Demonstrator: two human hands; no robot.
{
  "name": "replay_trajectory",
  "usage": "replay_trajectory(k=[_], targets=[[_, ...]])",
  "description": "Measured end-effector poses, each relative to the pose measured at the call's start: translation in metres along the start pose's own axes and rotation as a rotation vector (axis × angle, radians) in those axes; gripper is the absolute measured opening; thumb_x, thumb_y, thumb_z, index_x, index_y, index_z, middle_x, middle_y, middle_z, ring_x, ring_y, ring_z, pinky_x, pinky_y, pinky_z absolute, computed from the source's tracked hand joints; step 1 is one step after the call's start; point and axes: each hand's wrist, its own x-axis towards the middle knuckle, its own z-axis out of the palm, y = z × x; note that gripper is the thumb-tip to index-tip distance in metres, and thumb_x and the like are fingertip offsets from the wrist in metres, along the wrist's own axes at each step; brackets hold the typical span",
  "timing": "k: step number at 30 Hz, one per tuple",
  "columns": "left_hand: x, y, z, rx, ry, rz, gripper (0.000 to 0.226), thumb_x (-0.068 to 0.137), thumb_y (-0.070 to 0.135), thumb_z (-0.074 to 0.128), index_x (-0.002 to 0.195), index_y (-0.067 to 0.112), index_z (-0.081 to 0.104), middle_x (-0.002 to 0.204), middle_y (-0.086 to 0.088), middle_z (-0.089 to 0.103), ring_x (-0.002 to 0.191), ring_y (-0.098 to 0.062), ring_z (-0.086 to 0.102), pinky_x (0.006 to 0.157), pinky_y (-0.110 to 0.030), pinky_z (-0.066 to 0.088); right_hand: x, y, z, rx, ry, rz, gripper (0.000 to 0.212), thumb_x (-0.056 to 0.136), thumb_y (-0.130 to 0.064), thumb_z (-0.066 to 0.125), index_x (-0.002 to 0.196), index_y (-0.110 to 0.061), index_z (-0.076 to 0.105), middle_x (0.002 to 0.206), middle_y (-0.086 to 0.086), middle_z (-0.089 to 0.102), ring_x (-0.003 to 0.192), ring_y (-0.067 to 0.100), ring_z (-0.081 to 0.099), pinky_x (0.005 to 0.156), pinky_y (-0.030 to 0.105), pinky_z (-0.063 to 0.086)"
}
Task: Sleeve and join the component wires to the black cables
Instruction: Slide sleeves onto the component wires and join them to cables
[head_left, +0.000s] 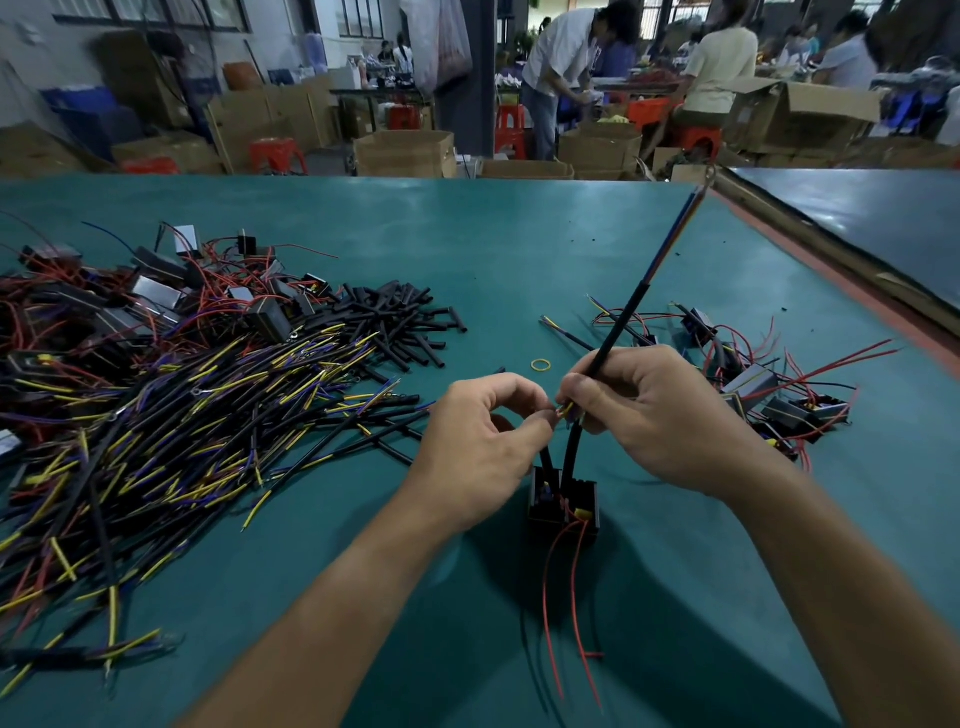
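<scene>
A small black component (563, 506) hangs below my hands, above the green table (519, 249), with two red wires (576, 613) trailing toward me. Two black sleeves (571, 452) rise from it to my fingers. My right hand (660, 415) grips a long black cable (631, 312) that slants up and away, its blue, red and yellow cores bare at the far tip. My left hand (483, 441) pinches a thin wire end right against the cable's yellow core (566, 410) between both hands. The joint itself is mostly hidden by my fingertips.
A big heap of black cables (171, 415) with yellow and blue ends covers the left of the table, with components behind it and loose black sleeves (400, 317). A few components (769, 389) with wires attached lie at the right. A yellow rubber band (541, 365) lies ahead. People work beyond the table.
</scene>
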Motion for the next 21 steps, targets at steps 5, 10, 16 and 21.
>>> replay_trajectory(k=[5,10,16,21], targets=[[0.0002,0.001,0.001,-0.028,-0.044,-0.034,0.02,0.09,0.01,0.065,0.072,0.02,0.062,0.053,0.001,0.053,0.044,-0.016,0.052,0.048,-0.029,0.04,0.0008,-0.002,0.0002,0.045,-0.032,0.052,0.03,0.099,-0.025,0.052,0.078,-0.015,0.07,0.066,0.013,0.066,0.059,0.018,0.058,0.067,0.043,0.052],[-0.0005,0.0007,-0.0003,-0.065,-0.053,-0.053,0.019,0.089,0.007,0.064,0.074,0.019,0.063,0.051,0.005,0.056,0.042,-0.011,0.053,0.049,-0.024,0.042,0.0033,-0.0029,0.0003,0.159,-0.082,0.129,0.036,0.102,-0.021,0.045,0.078,-0.008,0.068,0.07,0.008,0.066,0.06,0.012,0.061,0.071,0.037,0.055],[-0.0024,0.0044,-0.0022,-0.077,-0.043,0.017,0.017,0.083,0.007,0.075,0.074,0.02,0.07,0.065,0.007,0.067,0.048,-0.005,0.053,0.049,-0.019,0.042,0.0032,0.0022,0.0003,0.07,-0.074,0.096,0.033,0.101,-0.024,0.049,0.077,-0.012,0.068,0.076,0.017,0.072,0.07,0.03,0.068,0.077,0.051,0.057],[-0.0033,0.0061,-0.0023,-0.078,-0.034,-0.011,0.016,0.083,0.011,0.075,0.072,0.022,0.069,0.057,0.009,0.062,0.045,-0.008,0.051,0.047,-0.019,0.041,0.0022,0.0025,-0.0007,0.054,-0.07,0.068,0.031,0.101,-0.026,0.05,0.078,-0.015,0.069,0.075,0.013,0.071,0.07,0.027,0.069,0.076,0.052,0.057]])
